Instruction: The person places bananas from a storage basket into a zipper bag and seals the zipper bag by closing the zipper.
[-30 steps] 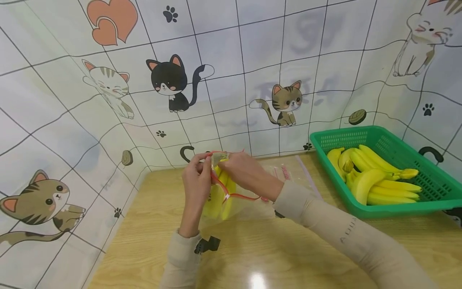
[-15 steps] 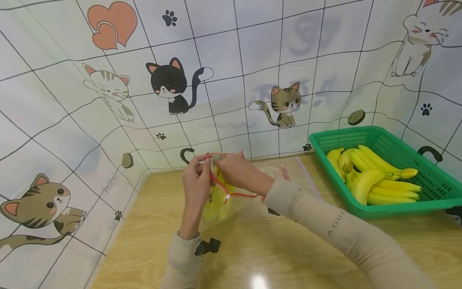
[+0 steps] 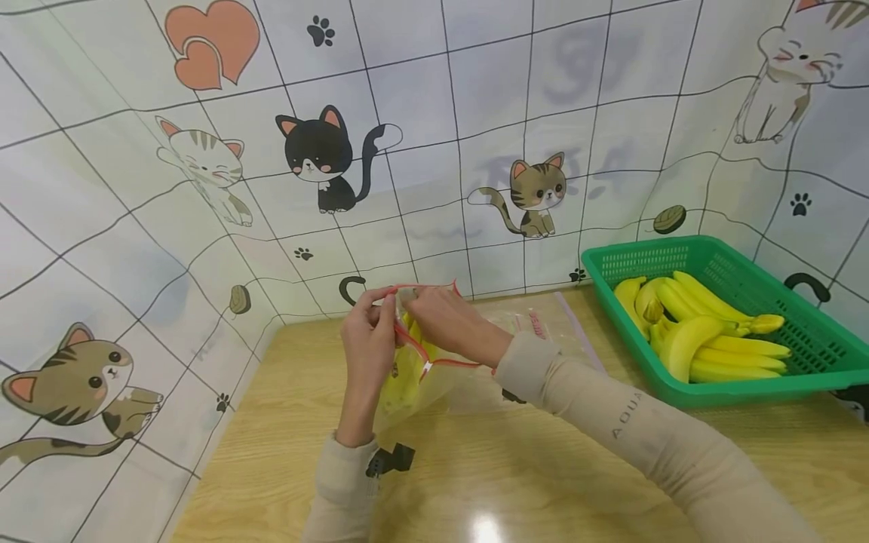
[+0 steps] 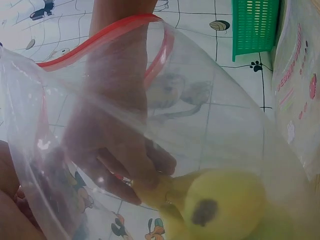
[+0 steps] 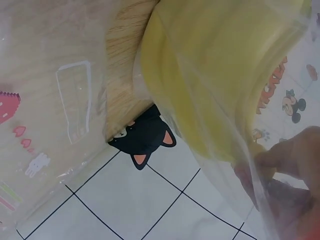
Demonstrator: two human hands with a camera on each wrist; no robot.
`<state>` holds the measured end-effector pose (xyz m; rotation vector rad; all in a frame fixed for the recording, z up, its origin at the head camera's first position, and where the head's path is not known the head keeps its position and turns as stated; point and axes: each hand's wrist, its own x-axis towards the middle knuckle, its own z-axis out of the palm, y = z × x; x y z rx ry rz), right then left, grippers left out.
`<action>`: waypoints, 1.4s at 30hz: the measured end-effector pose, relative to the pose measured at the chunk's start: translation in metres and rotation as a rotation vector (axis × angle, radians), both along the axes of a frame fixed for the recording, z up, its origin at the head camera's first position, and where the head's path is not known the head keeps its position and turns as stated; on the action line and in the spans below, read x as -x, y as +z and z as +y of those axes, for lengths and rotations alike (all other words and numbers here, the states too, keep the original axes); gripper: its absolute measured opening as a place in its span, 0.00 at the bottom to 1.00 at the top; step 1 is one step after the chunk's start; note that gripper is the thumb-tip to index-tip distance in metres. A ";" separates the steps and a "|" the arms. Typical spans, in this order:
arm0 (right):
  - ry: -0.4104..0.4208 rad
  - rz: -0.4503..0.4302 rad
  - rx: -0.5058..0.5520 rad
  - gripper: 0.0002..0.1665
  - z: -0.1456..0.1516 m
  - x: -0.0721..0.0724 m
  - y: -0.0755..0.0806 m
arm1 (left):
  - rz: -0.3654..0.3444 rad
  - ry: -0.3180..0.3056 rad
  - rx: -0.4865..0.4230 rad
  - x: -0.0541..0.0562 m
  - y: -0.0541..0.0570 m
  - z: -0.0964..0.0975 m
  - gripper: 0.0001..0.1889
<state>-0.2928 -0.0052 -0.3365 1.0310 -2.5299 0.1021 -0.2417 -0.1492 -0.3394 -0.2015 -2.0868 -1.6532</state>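
Observation:
My left hand (image 3: 369, 332) pinches the left rim of a clear zip bag (image 4: 225, 115) with a red zip edge and a white slider. Through the bag's mouth reaches my right hand (image 3: 444, 317), its fingers holding the stem end of a bunch of yellow bananas (image 4: 230, 205). In the right wrist view the bananas (image 5: 210, 75) show large through the plastic, with fingers (image 5: 290, 160) at their stem. The bunch hangs inside the bag, tips downward in the head view, partly hidden by both hands. Cartoon prints mark the bag's side.
A flat clear bag (image 3: 557, 324) with pink print and a lilac edge lies on the wooden table (image 3: 434, 475), behind the right forearm. At right stands a green basket (image 3: 638, 362) with several bananas (image 3: 692, 347). A cat-printed white sheet (image 3: 421, 173) covers the walls.
My right hand has shifted slightly left and down at the bag's mouth, and its forearm has swung a little left. The bananas in the bag have shifted slightly left. My left hand stays put.

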 end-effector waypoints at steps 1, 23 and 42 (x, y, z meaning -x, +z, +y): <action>-0.005 0.005 0.004 0.05 0.000 0.000 0.000 | 0.001 -0.002 0.001 0.000 0.000 0.000 0.12; 0.094 0.033 0.063 0.06 0.017 -0.016 0.018 | -0.003 0.012 0.007 0.002 0.004 0.001 0.12; 0.227 0.180 0.338 0.05 0.103 -0.023 0.026 | -0.013 0.015 -0.008 0.001 0.002 -0.004 0.11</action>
